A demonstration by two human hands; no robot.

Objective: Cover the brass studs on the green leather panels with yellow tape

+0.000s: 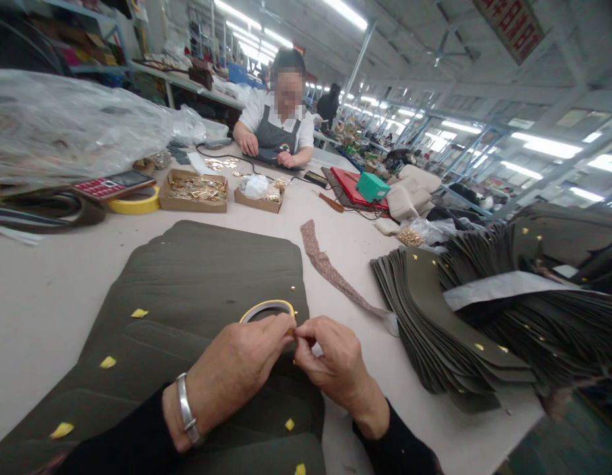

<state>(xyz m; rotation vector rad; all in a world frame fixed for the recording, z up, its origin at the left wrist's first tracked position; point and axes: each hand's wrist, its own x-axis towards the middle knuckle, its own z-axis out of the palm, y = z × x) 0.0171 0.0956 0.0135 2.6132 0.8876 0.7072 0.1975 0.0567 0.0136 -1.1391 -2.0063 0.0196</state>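
Observation:
My left hand (pixel 244 356), with a silver bracelet at the wrist, is closed on a thin roll of yellow tape (pixel 269 305). Fingertip to fingertip with it, my right hand (pixel 338 363) pinches at the tape's edge; the exact bit between its fingers is mostly hidden. Below both hands lie overlapping dark olive panels (pixel 217 264). Small yellow tape pieces (pixel 108 362) are stuck along them on the left, with others near the lower right edge. A small gold fitting (pixel 293 288) shows on the panel's right edge.
Fanned olive strips (pixel 409 316) lie at right beside a brown speckled strip (pixel 330 274). Boxes of gold metal pieces (pixel 192 191) stand farther back, near a larger yellow tape roll (pixel 135 203) and a calculator (pixel 108 186). A co-worker (pixel 276 125) sits across the table.

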